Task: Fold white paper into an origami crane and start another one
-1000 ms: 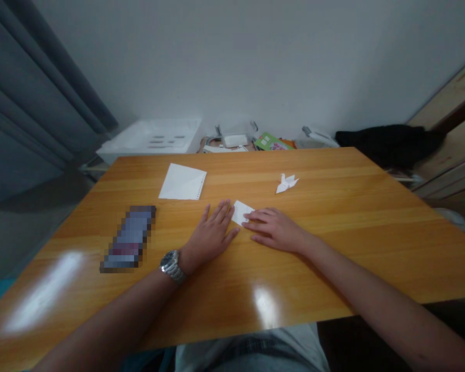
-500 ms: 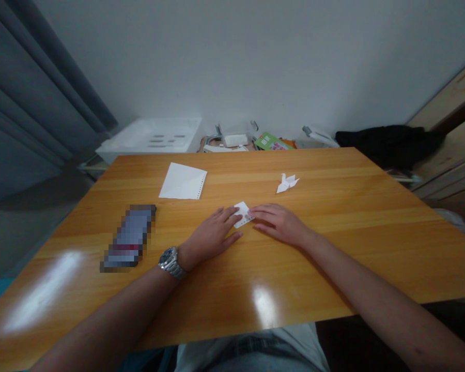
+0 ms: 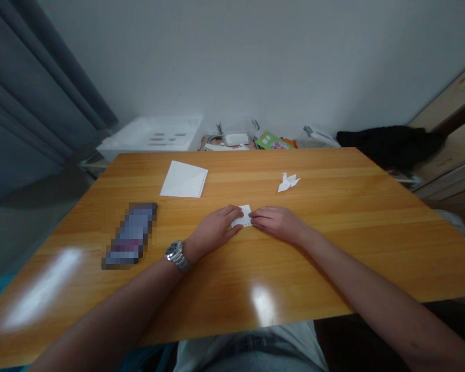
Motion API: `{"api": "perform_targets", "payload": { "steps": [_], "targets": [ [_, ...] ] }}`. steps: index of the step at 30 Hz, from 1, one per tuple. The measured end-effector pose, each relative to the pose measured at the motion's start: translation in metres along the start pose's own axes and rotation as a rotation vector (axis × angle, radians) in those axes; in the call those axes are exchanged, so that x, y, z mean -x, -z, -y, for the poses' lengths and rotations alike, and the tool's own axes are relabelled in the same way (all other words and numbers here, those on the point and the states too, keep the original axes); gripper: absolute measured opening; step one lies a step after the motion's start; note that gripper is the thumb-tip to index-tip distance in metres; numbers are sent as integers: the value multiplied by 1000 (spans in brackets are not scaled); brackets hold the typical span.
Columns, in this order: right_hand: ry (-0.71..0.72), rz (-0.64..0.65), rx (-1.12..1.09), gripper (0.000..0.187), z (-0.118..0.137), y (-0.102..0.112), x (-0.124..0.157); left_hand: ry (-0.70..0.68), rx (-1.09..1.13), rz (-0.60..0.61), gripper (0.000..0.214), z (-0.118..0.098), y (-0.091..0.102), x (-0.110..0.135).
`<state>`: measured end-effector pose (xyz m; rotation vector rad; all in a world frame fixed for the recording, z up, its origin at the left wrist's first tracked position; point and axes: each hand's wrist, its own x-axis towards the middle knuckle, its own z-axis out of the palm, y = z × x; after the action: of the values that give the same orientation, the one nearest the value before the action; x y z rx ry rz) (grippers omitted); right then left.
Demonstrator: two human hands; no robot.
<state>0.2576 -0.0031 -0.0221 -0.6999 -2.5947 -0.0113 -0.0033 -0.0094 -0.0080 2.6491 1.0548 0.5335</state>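
A small folded piece of white paper (image 3: 245, 216) lies on the wooden table between my hands, with punched holes along its near edge. My left hand (image 3: 217, 227), with a metal watch at the wrist, grips the paper's left side, fingers above and thumb at the near corner. At the paper's right edge, the fingers of my right hand (image 3: 277, 222) are pressed together and pinch it. My fingertips hide both side edges. Beyond my right hand stands a white origami crane (image 3: 289, 182). A larger white sheet (image 3: 184, 179) with a punched right edge lies flat at the back left.
A blurred-out phone (image 3: 132, 235) lies left of my left hand on the wooden table (image 3: 318, 289). Behind the table's far edge are a white plastic tray (image 3: 147, 133), a green book (image 3: 273, 140) and dark cloth (image 3: 387, 142).
The small paper has been turned, so its holed edge now runs nearly level along the near side. My left hand's fingers have drawn together, and my right hand's fingers have closed at the paper's edge.
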Motion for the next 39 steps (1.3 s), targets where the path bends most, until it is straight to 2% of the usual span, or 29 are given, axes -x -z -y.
{"api": "perform_targets", "payload": {
  "steps": [3, 8, 11, 13, 15, 18, 20, 24, 26, 28, 29, 30, 32, 34, 36, 39],
  "targets": [
    [5, -16, 18, 26, 3, 0, -2, 7, 12, -21, 32, -1, -1, 0],
    [-77, -98, 30, 22, 11, 1, -6, 1, -21, -46, 36, -6, -4, -2],
    [-138, -152, -56, 19, 14, 3, -7, -32, -65, -59, 26, -8, -3, -3],
    [-192, -182, -148, 17, 14, 5, -7, 1, -71, -88, 26, -11, 1, -4],
    [-272, -223, -236, 21, 13, 5, -7, 52, -3, -148, 29, -12, 4, -5],
    [-425, -268, -391, 44, 9, 0, -7, 141, 164, -283, 28, -13, 5, -6],
    [-531, -264, -544, 41, 7, -5, -8, 218, 284, -360, 27, -12, 2, -7],
    [-637, -314, -795, 30, 5, -12, -9, 313, 511, -375, 27, -9, -8, -10],
    [-670, -336, -788, 28, 4, -10, -9, 309, 494, -398, 33, -9, -9, -10],
    [-703, -314, -710, 26, 3, -8, -8, 271, 375, -452, 42, -9, -6, -10],
    [-715, -293, -664, 27, 3, -7, -8, 235, 277, -465, 39, -10, -3, -10],
    [-721, -270, -618, 27, 2, -6, -8, 175, 186, -433, 31, -10, -1, -9],
    [-709, -227, -520, 28, 2, -6, -8, 9, 70, -270, 19, -10, 1, -7],
    [-663, -187, -416, 27, 1, -7, -9, -110, -6, -121, 23, -9, 1, -5],
    [-601, -151, -340, 26, -1, -7, -9, -133, -57, -29, 32, -8, -3, -4],
    [-520, -143, -331, 29, -5, -6, -7, -107, -110, 9, 36, -6, -7, -3]
  ]
}}
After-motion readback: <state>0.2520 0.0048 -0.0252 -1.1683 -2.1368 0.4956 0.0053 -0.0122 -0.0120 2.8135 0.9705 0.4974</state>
